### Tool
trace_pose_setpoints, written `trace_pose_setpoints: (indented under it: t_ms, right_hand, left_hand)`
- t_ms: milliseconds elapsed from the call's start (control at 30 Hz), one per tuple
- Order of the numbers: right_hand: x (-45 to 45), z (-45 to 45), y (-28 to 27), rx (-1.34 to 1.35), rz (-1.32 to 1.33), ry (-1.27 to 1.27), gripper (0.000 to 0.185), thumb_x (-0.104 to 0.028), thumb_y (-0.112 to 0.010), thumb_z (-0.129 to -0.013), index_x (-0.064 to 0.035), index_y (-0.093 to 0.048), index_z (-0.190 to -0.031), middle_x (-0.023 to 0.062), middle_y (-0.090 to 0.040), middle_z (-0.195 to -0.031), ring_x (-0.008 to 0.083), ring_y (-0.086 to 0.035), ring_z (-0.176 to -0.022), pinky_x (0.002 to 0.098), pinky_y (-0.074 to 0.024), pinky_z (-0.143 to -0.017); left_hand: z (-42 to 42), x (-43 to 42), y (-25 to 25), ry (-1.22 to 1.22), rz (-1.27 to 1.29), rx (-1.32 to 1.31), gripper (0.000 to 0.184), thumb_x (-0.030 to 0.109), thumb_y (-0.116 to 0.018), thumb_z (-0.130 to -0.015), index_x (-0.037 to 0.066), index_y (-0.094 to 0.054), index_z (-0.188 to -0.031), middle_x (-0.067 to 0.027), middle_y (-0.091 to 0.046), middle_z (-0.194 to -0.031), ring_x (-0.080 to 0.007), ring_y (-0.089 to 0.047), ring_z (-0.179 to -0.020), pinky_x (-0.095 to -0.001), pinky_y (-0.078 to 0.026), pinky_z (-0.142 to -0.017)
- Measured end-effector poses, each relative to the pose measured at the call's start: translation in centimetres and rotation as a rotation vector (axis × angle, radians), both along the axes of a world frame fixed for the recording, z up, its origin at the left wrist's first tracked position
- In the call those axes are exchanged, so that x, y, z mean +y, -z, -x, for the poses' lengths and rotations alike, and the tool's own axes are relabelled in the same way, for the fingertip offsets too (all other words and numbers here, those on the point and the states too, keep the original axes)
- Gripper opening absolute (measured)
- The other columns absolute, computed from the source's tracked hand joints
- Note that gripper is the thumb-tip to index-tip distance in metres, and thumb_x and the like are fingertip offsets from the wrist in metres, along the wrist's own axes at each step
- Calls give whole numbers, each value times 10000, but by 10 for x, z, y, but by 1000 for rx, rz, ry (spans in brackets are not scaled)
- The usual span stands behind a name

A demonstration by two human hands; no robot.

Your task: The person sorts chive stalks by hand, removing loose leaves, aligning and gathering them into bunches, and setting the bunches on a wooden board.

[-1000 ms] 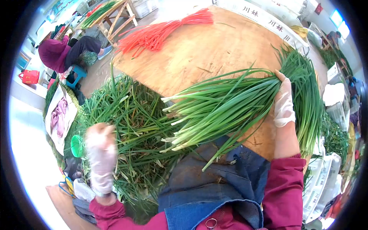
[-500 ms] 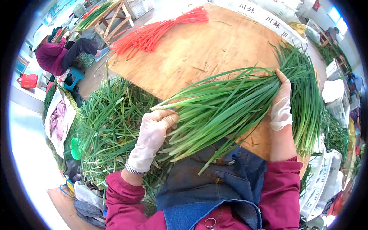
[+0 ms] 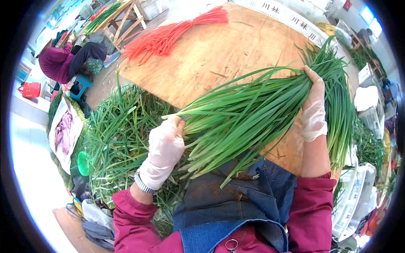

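Observation:
A loose bunch of garlic chives (image 3: 249, 114) is fanned out above my lap, pale stem ends toward the left and leaf tips toward the right. My right hand (image 3: 314, 101), in a thin whitish glove, is wrapped around the leafy end. At the stem end, my gloved left hand (image 3: 164, 139) is closed in a pinch on the pale ends of a few chives, its fingertips partly hidden. Beyond my right wrist, another thick pile of chives (image 3: 337, 109) lies along the right edge of the wooden table (image 3: 202, 71).
Red plastic ties (image 3: 173, 38) lie spread at the table's far left. Below, left of the table, is a large heap of loose chives (image 3: 122, 130). White printed crates (image 3: 291, 21) stand behind the table. A person (image 3: 57, 63) sits on a blue stool (image 3: 84, 84) at far left.
My left hand has moved a little left and up, closing on the pale stem ends. My right hand has shifted slightly up and right, still holding the bunch.

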State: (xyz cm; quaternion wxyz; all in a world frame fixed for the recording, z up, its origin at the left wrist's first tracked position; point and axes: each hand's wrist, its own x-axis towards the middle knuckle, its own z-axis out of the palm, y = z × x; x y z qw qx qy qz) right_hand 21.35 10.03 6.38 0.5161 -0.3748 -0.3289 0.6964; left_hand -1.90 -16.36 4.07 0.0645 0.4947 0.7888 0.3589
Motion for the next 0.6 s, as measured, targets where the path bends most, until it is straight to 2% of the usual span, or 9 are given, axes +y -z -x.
trace_pose_setpoints:
  t_ms: [133,200,233,267,333,400,433,500,600]
  right_hand:
    - [1,1,11,-39,75,-2,185,-212,-559,-798,-27,-568,-800,124,-613,-680,270,-591,-585,362,-499,-595]
    - [-8,-2,11,-36,181,25,221,-247,-556,-801,-29,-576,-770,112,-611,-676,263,-575,-561,361,-490,-582]
    - [-5,-6,17,-19,216,26,262,-284,-552,-802,-31,-587,-743,99,-607,-667,256,-555,-536,362,-481,-566]
    - [-3,-8,19,-37,215,34,263,-283,-550,-803,-30,-589,-744,98,-607,-667,254,-556,-539,361,-481,-566]
    - [-4,-10,22,-71,209,44,264,-281,-548,-804,-27,-593,-746,97,-607,-666,250,-558,-543,360,-481,-567]
    - [-10,-8,19,-55,209,-8,251,-274,-544,-802,-32,-594,-759,92,-607,-668,243,-562,-551,354,-480,-567]
    - [-10,-7,19,-44,208,-9,247,-273,-543,-802,-35,-594,-759,91,-608,-668,243,-563,-553,352,-480,-569]
    - [-4,-8,23,-33,210,-2,234,-269,-539,-802,-45,-592,-761,89,-610,-662,247,-568,-551,354,-482,-571]
    - [0,-9,24,-80,251,-4,230,-266,-536,-803,-47,-586,-754,91,-611,-659,253,-566,-550,358,-482,-572]
  left_hand:
    - [26,-26,7,19,-157,352,59,59,-552,-835,18,-571,-874,-175,-606,-719,-320,-599,-610,-376,-446,-495]
    - [48,-68,-6,-47,-213,329,71,47,-531,-854,1,-577,-882,-148,-620,-707,-257,-604,-584,-353,-430,-462]
    - [60,-100,-23,-188,3,185,95,52,-515,-871,-8,-590,-868,-135,-625,-701,-218,-599,-581,-338,-427,-473]
    - [72,-127,-37,-306,72,179,100,69,-540,-853,-10,-599,-837,-144,-621,-684,-251,-595,-568,-350,-424,-480]
    - [102,-190,-50,-554,418,562,106,97,-584,-799,-2,-610,-829,-132,-611,-705,-278,-591,-657,-385,-434,-571]
    - [115,-225,-50,-604,876,889,143,130,-611,-745,14,-619,-829,-125,-596,-784,-304,-561,-767,-415,-421,-670]
    - [107,-213,-48,-669,879,788,177,113,-638,-715,59,-647,-883,-142,-601,-951,-297,-535,-919,-399,-397,-784]
    - [81,-177,-26,-388,328,770,222,64,-634,-734,38,-621,-954,-151,-581,-1002,-302,-537,-956,-378,-399,-852]
    - [35,-82,-16,14,-22,475,273,24,-614,-734,35,-584,-1005,-151,-580,-959,-311,-576,-858,-370,-484,-724]
